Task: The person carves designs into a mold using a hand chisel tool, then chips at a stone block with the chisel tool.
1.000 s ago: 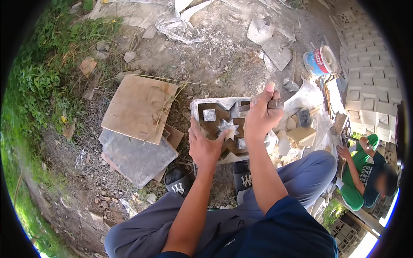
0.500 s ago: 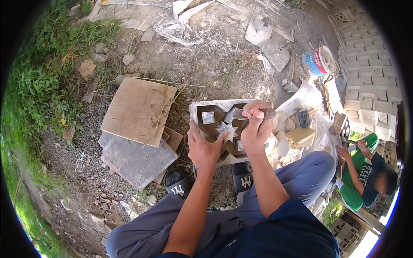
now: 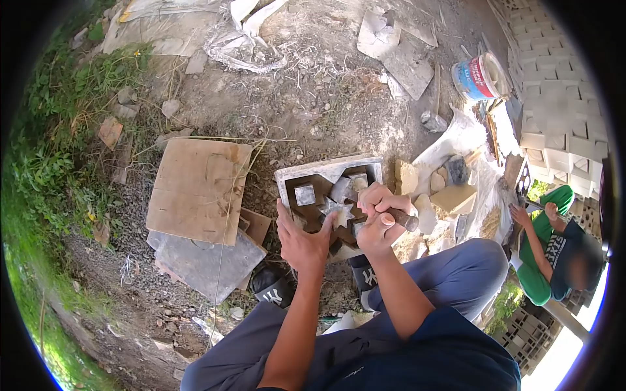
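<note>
A pale square concrete vent block (image 3: 326, 171), with a star in its middle and cut-out hollows, stands between my feet, tilted slightly. My left hand (image 3: 304, 242) grips its left side, fingers along the outer edge and thumb reaching in to the star. My right hand (image 3: 380, 221) is closed around a tool with a brown round handle (image 3: 404, 220), over the block's right side. The handle's butt points right; the tool's working end cannot be made out behind my fingers.
Left of the block lie a brown board (image 3: 195, 189) and a grey slab (image 3: 208, 260), stacked. Rubble and a white sheet (image 3: 466, 133) lie to the right, with a paint bucket (image 3: 481, 77) beyond. A co-worker (image 3: 554, 247) sits at far right near stacked vent blocks (image 3: 561, 91).
The view has shifted, so the ground appears moved slightly left. My right hand has turned, showing more of the brown handle, and sits lower over the block. My left hand keeps its hold.
</note>
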The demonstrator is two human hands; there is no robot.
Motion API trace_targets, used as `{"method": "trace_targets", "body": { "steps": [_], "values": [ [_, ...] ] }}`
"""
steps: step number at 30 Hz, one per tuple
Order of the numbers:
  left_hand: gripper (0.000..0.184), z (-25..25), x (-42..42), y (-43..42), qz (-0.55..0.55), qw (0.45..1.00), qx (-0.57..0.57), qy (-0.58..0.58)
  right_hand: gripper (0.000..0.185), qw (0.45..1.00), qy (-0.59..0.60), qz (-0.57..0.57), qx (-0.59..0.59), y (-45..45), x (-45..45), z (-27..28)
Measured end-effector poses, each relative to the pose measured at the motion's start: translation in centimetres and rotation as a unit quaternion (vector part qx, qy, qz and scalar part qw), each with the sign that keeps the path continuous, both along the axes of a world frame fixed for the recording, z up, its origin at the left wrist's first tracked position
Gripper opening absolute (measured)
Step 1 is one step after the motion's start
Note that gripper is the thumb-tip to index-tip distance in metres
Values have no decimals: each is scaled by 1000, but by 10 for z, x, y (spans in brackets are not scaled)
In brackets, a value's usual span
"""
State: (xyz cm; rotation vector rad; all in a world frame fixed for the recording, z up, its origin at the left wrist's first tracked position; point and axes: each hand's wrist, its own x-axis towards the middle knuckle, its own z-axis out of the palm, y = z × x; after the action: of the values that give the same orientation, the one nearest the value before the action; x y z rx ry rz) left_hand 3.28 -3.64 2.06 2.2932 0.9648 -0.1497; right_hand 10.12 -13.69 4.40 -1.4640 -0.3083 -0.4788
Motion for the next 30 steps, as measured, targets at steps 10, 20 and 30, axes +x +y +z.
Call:
{"method": "trace_targets", "body": {
  "steps": [10, 20, 30],
  "values": [
    [96, 16, -4, -11, -4, 998, 28, -50, 5, 955, 187, -67, -219, -22, -26, 56],
    [45, -33, -21, 0, 72, 964, 0, -255, 9, 974, 50, -81, -206, -83, -75, 178],
    [26, 5, -22, -31, -85, 902, -23, -422, 16, 971, 23, -58, -232, -183, -112, 283]
  ]
}}
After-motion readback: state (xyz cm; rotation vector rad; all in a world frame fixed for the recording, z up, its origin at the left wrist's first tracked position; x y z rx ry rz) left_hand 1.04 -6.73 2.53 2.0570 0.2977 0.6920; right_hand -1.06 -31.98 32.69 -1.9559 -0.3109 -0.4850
